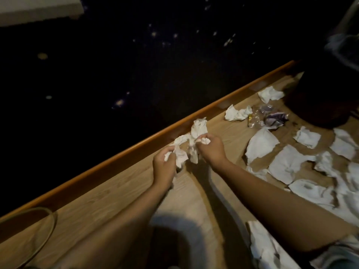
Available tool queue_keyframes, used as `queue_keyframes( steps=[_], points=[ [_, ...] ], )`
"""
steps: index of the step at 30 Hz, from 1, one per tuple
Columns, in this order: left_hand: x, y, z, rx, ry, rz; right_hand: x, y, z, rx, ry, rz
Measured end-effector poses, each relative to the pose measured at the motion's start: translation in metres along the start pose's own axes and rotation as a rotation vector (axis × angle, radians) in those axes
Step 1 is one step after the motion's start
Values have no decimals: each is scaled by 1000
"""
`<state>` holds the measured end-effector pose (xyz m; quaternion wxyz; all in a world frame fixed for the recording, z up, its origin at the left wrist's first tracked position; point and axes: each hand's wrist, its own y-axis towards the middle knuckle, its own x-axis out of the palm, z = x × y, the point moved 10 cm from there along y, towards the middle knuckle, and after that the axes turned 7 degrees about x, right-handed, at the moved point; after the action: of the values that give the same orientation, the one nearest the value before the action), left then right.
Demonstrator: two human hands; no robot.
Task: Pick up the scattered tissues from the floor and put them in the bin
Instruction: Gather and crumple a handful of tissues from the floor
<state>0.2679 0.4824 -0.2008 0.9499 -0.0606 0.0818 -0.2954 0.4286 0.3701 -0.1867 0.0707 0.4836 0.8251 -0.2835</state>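
Note:
My left hand (165,167) grips a crumpled white tissue (179,152) low over the wooden floor. Beside it my right hand (210,150) pinches another crumpled tissue (198,131) that sticks up above its fingers; the two wads touch between the hands. Several more white tissues lie scattered to the right, such as a flat tissue (260,144) and a balled tissue (236,113). A dark bin (328,90) with a clear liner stands at the upper right.
An orange wooden rail (124,154) runs diagonally along the floor's edge, with a dark speckled surface beyond it. A clear wrapper and purple scrap (270,117) lie near the bin. A cable loop (48,226) lies at the lower left.

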Motion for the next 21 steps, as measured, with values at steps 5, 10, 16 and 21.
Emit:
queue_keyframes(
  steps=[5, 10, 16, 21],
  points=[
    [58, 35, 94, -33, -194, -110, -69, 13, -77, 4, 101, -114],
    [115, 55, 175, -62, -289, -167, -157, 8, -160, -99, 136, -16],
    [190, 65, 237, 0, -320, -154, -233, 9, -182, -42, 789, -76],
    [268, 55, 250, -25, -222, -214, -297, 38, -145, 23, 1124, -2]
  ],
)
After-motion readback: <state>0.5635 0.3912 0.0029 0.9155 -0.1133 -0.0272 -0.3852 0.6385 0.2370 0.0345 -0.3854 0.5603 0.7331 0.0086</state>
